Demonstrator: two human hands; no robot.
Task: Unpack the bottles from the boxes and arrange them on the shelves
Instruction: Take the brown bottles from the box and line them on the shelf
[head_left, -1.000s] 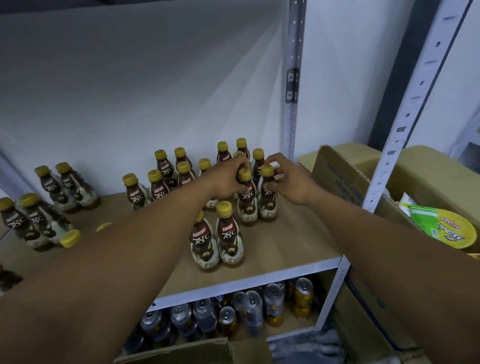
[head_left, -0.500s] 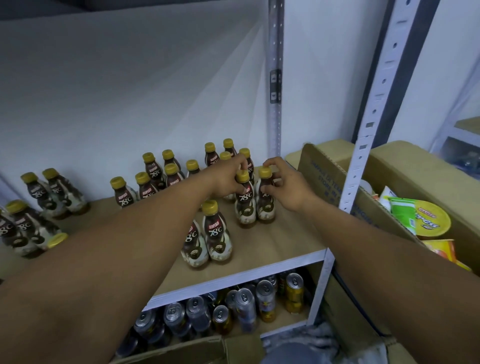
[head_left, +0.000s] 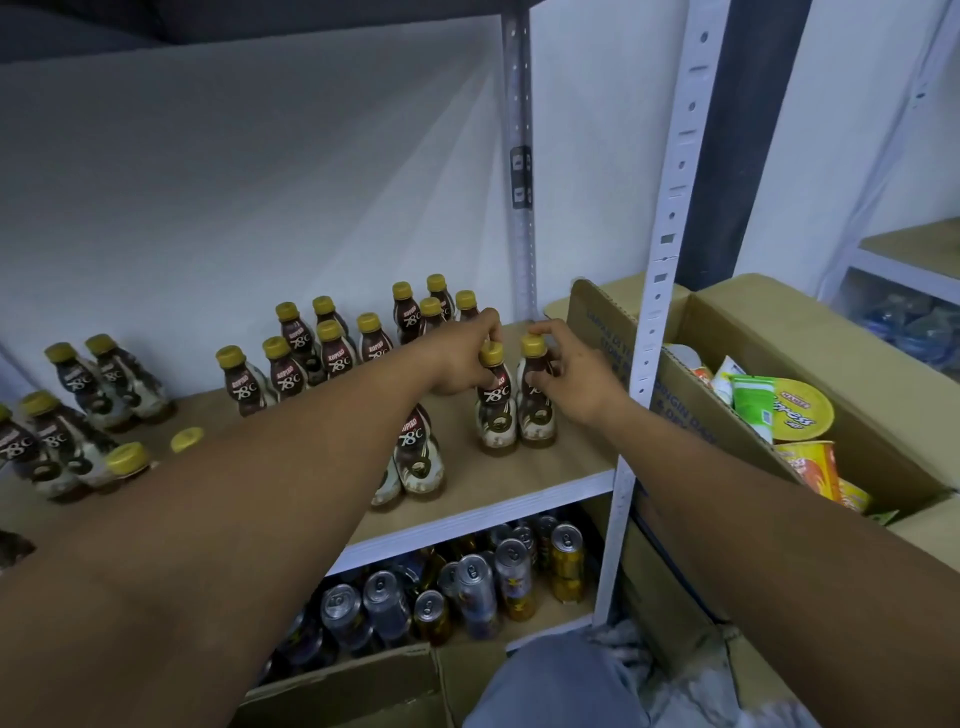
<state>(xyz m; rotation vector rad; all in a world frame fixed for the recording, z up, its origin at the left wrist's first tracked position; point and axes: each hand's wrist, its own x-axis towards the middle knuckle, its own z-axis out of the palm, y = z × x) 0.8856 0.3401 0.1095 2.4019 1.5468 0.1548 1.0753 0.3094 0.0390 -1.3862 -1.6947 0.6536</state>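
Head view, looking down along two bare forearms onto a light wooden shelf board edged in white metal. Left hand curled round the neck and cap of a brown-and-cream plastic bottle with a yellow screw cap. Right hand pinching a second identical bottle, thumb and fingers closed round its neck just under the cap. Both bottles upright on the shelf board near its right front corner, touching side by side.

Just in front and to the left, a pair of the same bottles, partly hidden by the left forearm. Behind the hands, against the white wall, a loose cluster of matching bottles. Further left, well apart, another group near the board's edge.

Below, on the lower shelf, upright silver and gold drink cans packed close. Right of the perforated white upright post, an open brown cardboard box holding cup noodles with green and yellow lids. Along the bottom edge, a flap of another cardboard box and a grey-clad knee.
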